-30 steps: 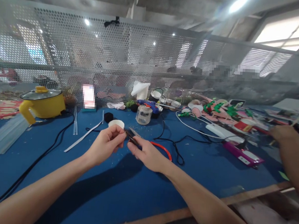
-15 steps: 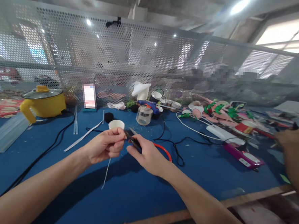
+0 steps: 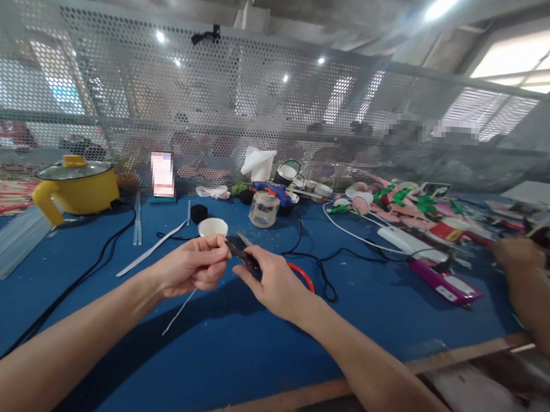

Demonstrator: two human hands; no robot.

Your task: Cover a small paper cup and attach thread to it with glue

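At frame centre, over the blue table (image 3: pixel 229 352), the left hand (image 3: pixel 192 266) and right hand (image 3: pixel 274 285) nearly meet. The right hand grips small dark scissors (image 3: pixel 244 257), blades pointing up-left at the left fingertips, which pinch a thin white strip (image 3: pixel 178 312). The strip's long axis slants from that pinch toward the lower left.

this is looking like a craft workshop. a long blue workbench (image 3: pixel 228 358) is running under a perforated metal screen (image 3: pixel 207 102), and it is carrying a blue glue gun (image 3: pixel 276 193), clear glue sticks (image 3: pixel 2 248), a yellow electric pot (image 3: pixel 78 184), trailing black cables (image 3: pixel 89 269) and heaps of pink and green felt pieces (image 3: pixel 410 202). another person's hand (image 3: pixel 519 253) is working at the same bench on the right.
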